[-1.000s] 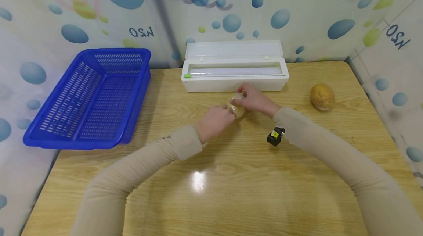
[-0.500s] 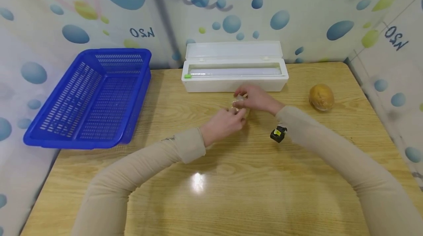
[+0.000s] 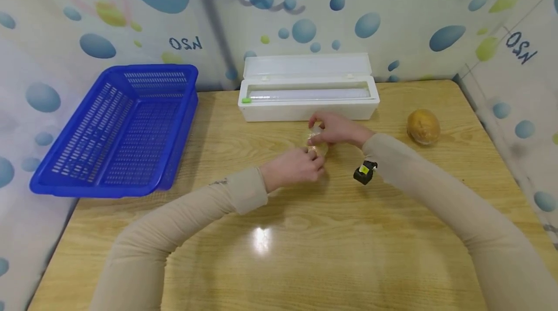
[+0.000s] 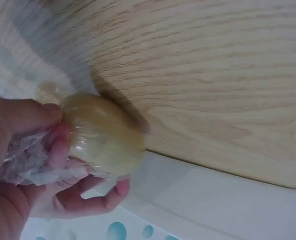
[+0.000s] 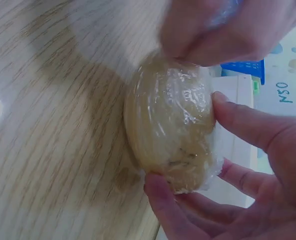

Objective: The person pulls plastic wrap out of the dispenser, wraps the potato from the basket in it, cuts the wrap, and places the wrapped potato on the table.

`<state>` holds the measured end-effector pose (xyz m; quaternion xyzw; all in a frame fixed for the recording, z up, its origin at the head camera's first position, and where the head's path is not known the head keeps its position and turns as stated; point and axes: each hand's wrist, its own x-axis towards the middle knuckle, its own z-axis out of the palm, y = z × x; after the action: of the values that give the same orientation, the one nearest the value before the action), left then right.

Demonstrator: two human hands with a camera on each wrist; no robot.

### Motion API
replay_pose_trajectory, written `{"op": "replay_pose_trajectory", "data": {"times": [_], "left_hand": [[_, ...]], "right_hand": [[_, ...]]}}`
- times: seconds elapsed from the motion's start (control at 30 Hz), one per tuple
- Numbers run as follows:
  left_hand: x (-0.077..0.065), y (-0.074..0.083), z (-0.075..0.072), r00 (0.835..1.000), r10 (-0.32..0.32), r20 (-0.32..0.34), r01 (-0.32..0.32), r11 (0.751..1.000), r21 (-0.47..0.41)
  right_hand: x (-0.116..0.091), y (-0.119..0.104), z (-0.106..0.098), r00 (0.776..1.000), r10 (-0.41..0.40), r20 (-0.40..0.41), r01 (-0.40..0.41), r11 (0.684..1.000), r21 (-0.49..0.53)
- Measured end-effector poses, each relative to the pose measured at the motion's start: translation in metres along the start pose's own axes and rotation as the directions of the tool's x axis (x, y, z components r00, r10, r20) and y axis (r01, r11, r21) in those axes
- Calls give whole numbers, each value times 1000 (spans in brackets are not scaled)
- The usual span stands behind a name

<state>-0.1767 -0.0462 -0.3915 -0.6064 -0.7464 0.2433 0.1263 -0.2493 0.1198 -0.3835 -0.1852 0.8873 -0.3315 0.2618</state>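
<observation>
Potato (image 5: 170, 125), wrapped in cling film, sits between both hands just above the tabletop (image 3: 305, 233): right hand (image 3: 337, 129) fingers (image 5: 247, 125) curl round it, left hand (image 3: 294, 168) fingers (image 4: 58, 145) pinch the film. Behind stands the film dispenser (image 3: 308, 90); a second potato (image 3: 423, 127) lies right, a blue basket (image 3: 117, 129) left.

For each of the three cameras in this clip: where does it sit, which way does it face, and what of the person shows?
Head: worn on the head, looking forward and down at the table, blue basket, white film dispenser and a second potato; both sleeves and hands show.
Left wrist: close behind the left hand, facing the wrapped potato and dispenser.
Right wrist: close behind the right hand, facing the same potato, with left fingers at its top.
Shared: the wrapped potato, held by both hands.
</observation>
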Motion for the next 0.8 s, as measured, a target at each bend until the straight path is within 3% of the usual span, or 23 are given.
{"op": "replay_pose_trajectory", "data": {"times": [0.1, 0.2, 0.3, 0.37, 0.4, 0.43, 0.5, 0.57, 0.6, 0.63, 0.67, 0.73, 0.8], "left_hand": [[4, 1, -4, 997, 49, 65, -48, 999, -23], [7, 2, -5, 996, 52, 77, -51, 999, -14], [4, 3, -6, 999, -9, 39, 11, 999, -37], [-4, 0, -8, 995, -103, 16, 105, 986, -129], [-10, -2, -9, 985, -172, 22, 172, 963, -208], [-17, -4, -10, 970, -240, 41, 241, 924, -298], [-33, -10, -11, 929, -350, 122, 364, 798, -480], [-50, -15, -9, 888, -396, 236, 453, 658, -601], [-56, -16, -7, 871, -403, 283, 486, 612, -625], [-61, -17, -5, 864, -389, 319, 499, 587, -637], [-64, -15, -2, 865, -371, 339, 501, 583, -640], [-64, -10, 3, 871, -357, 338, 492, 607, -625], [-58, -3, 6, 882, -366, 297, 470, 635, -613]], "right_hand": [[1, -5, 1, 1000, -15, -8, 15, 1000, -22], [0, -9, 2, 999, -28, -20, 27, 998, -48], [-1, -11, 2, 999, -41, -25, 39, 996, -76], [-1, -13, 2, 999, -33, -20, 32, 997, -72], [-1, -13, 2, 999, -31, -18, 30, 997, -77], [-1, -13, 2, 999, -31, -13, 30, 996, -78], [0, -14, 2, 1000, -29, -7, 28, 997, -76], [1, -13, 3, 999, -36, -5, 35, 996, -87], [2, -13, 2, 999, -39, -4, 39, 995, -93], [2, -13, 2, 999, -41, -2, 40, 995, -92], [2, -13, 2, 999, -43, -1, 43, 995, -92], [1, -13, 1, 999, -49, 1, 49, 994, -99], [1, -12, 1, 999, -52, 5, 53, 992, -116]]}}
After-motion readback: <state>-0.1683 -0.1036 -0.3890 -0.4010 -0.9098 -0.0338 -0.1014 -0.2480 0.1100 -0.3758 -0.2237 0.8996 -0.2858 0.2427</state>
